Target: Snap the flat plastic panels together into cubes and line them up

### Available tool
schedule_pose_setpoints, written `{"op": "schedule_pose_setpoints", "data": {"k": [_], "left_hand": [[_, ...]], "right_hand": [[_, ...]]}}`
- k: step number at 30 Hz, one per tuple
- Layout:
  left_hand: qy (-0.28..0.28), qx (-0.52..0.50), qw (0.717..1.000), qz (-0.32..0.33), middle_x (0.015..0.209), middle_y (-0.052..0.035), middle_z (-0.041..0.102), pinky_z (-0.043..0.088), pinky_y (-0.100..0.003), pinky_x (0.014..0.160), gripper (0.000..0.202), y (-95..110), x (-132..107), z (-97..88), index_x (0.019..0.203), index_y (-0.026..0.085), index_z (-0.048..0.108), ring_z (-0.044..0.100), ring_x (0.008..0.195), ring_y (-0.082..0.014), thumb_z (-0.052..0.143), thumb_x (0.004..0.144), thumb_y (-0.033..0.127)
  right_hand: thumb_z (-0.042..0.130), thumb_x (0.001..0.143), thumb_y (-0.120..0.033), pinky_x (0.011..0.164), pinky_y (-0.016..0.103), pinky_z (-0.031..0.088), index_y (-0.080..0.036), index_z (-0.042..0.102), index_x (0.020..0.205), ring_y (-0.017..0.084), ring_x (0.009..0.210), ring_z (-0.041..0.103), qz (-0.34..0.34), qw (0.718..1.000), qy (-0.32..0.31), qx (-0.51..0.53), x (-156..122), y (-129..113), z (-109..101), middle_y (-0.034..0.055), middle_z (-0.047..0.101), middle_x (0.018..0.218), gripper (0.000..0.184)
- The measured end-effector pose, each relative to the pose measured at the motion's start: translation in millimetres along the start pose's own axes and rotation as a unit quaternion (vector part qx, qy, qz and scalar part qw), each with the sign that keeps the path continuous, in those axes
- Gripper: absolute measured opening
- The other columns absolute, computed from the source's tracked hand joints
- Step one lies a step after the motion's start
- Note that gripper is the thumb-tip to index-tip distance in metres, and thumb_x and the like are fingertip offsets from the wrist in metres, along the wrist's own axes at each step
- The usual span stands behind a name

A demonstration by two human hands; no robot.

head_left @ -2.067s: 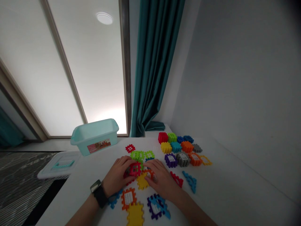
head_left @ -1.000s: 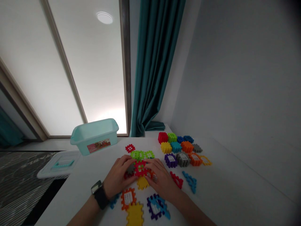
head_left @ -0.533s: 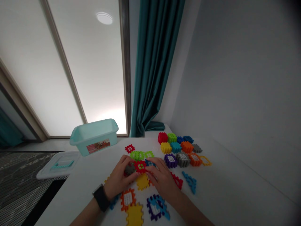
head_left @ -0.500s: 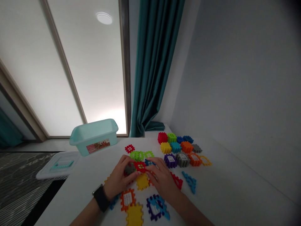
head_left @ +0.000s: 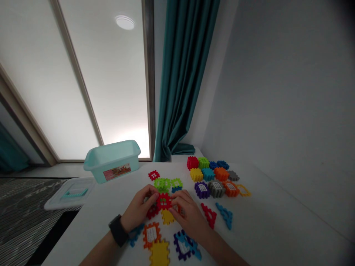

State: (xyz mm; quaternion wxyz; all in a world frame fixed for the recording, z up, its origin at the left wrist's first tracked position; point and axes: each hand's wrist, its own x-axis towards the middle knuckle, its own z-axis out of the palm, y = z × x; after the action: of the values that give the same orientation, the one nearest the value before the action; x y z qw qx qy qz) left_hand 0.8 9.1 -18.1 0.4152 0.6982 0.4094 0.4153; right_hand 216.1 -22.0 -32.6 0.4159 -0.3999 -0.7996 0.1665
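A red notched window tile (head_left: pixel 164 201) with a four-pane opening is held between my two hands, its face tilted toward me. My left hand (head_left: pixel 141 208), with a black watch at the wrist, pinches its left edge. On the opposite edge, the fingers of my right hand (head_left: pixel 187 214) close around the tile. Another red tile (head_left: pixel 152 211) shows below my left fingers, partly hidden. A yellow tile (head_left: pixel 168 217) lies just under the held piece, and green tiles (head_left: pixel 162 183) lie behind it. Part of an orange tile is covered by my right fingers.
Sorted stacks of coloured tiles, among them an orange stack (head_left: pixel 221 173), stand at the back right. A mint-green tub (head_left: pixel 115 162) and its clear lid (head_left: pixel 70 193) are at the left. Red (head_left: pixel 209 215) and blue triangular pieces (head_left: pixel 225 215) lie right of my right hand.
The red window tile has come slightly nearer to me and tilted up. The dark grey shape by my left fingers no longer shows, and a second red tile is visible there.
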Motion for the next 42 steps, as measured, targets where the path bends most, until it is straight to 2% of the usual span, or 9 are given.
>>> {"op": "schedule_pose_setpoints", "data": {"k": [4, 9, 15, 18, 22, 25, 28, 33, 42], "left_hand": [[0.008, -0.026, 1.000, -0.009, 0.077, -0.0002, 0.063, 0.045, -0.027, 0.068, 0.026, 0, 1, 0.5, 0.089, 0.018, 0.063, 0.055, 0.071, -0.0161, 0.059, 0.090, 0.044], [0.021, -0.083, 0.995, -0.048, 0.072, 0.0016, 0.059, 0.043, -0.025, 0.062, 0.037, -2, 1, 2.1, 0.091, 0.018, 0.063, 0.052, 0.063, -0.0137, 0.065, 0.085, 0.054], [0.005, -0.092, 0.995, -0.047, 0.073, 0.0001, 0.061, 0.043, -0.024, 0.060, 0.037, -4, 0, 2.7, 0.091, 0.017, 0.063, 0.052, 0.064, -0.0138, 0.064, 0.086, 0.053], [-0.003, -0.050, 0.998, -0.026, 0.075, -0.0012, 0.064, 0.046, -0.027, 0.064, 0.031, -2, -1, 2.1, 0.091, 0.017, 0.063, 0.055, 0.066, -0.0151, 0.059, 0.091, 0.048], [0.007, 0.089, 0.994, 0.055, 0.095, -0.0063, 0.068, 0.051, -0.035, 0.081, 0.023, 5, -4, -0.1, 0.104, 0.019, 0.063, 0.063, 0.087, -0.0217, 0.057, 0.092, 0.038], [0.013, 0.219, 0.967, 0.132, 0.112, -0.0085, 0.065, 0.050, -0.041, 0.089, 0.037, 8, -6, -2.3, 0.116, 0.022, 0.061, 0.061, 0.100, -0.0270, 0.070, 0.082, 0.033], [0.013, 0.302, 0.938, 0.172, 0.117, -0.0089, 0.062, 0.050, -0.044, 0.091, 0.047, 5, -6, -4.1, 0.120, 0.023, 0.060, 0.060, 0.103, -0.0288, 0.076, 0.076, 0.031], [0.027, 0.338, 0.921, 0.192, 0.117, -0.0098, 0.061, 0.051, -0.043, 0.090, 0.038, 0, -5, -5.5, 0.117, 0.023, 0.062, 0.060, 0.103, -0.0284, 0.072, 0.082, 0.034], [0.033, 0.338, 0.920, 0.195, 0.118, -0.0103, 0.060, 0.050, -0.043, 0.090, 0.040, -3, -5, -6.2, 0.119, 0.024, 0.061, 0.059, 0.103, -0.0293, 0.073, 0.081, 0.031]], "right_hand": [[0.060, 0.091, -0.016, 0.088, 0.039, 0.051, -0.023, 0.058, 0.090, 0.023, 0.100, 0.061, -0.018, 1.000, 0.006, -0.024, 0, 3, -1, 0.0054, 0.066, 0.101, 0.008], [0.058, 0.093, -0.015, 0.094, 0.042, 0.053, -0.024, 0.060, 0.109, 0.024, 0.107, 0.062, -0.060, 0.996, 0.029, -0.061, 1, 4, -5, 0.0076, 0.067, 0.111, 0.019], [0.056, 0.095, -0.016, 0.099, 0.043, 0.052, -0.024, 0.060, 0.114, 0.023, 0.114, 0.060, -0.093, 0.993, -0.004, -0.070, 3, -2, -9, 0.0078, 0.067, 0.120, 0.021], [0.056, 0.095, -0.016, 0.096, 0.042, 0.053, -0.025, 0.060, 0.113, 0.023, 0.110, 0.061, -0.085, 0.994, -0.020, -0.062, 4, -3, -9, 0.0068, 0.067, 0.117, 0.021], [0.057, 0.094, -0.015, 0.094, 0.042, 0.053, -0.025, 0.060, 0.112, 0.023, 0.110, 0.061, -0.078, 0.996, -0.003, -0.048, 5, -1, -9, 0.0069, 0.068, 0.115, 0.021], [0.056, 0.094, -0.014, 0.095, 0.043, 0.053, -0.025, 0.061, 0.110, 0.023, 0.110, 0.061, -0.072, 0.996, 0.020, -0.046, 5, 4, -9, 0.0072, 0.068, 0.115, 0.020], [0.056, 0.093, -0.014, 0.096, 0.043, 0.052, -0.025, 0.061, 0.111, 0.023, 0.111, 0.060, -0.067, 0.996, 0.030, -0.051, 4, 8, -9, 0.0069, 0.067, 0.117, 0.021], [0.058, 0.093, -0.013, 0.095, 0.041, 0.053, -0.025, 0.061, 0.110, 0.022, 0.110, 0.061, -0.073, 0.995, 0.033, -0.060, 4, 11, -8, 0.0060, 0.068, 0.115, 0.021], [0.055, 0.094, -0.013, 0.093, 0.043, 0.055, -0.025, 0.062, 0.105, 0.023, 0.106, 0.062, -0.089, 0.992, 0.037, -0.084, 5, 4, -9, 0.0068, 0.069, 0.113, 0.017]]}}
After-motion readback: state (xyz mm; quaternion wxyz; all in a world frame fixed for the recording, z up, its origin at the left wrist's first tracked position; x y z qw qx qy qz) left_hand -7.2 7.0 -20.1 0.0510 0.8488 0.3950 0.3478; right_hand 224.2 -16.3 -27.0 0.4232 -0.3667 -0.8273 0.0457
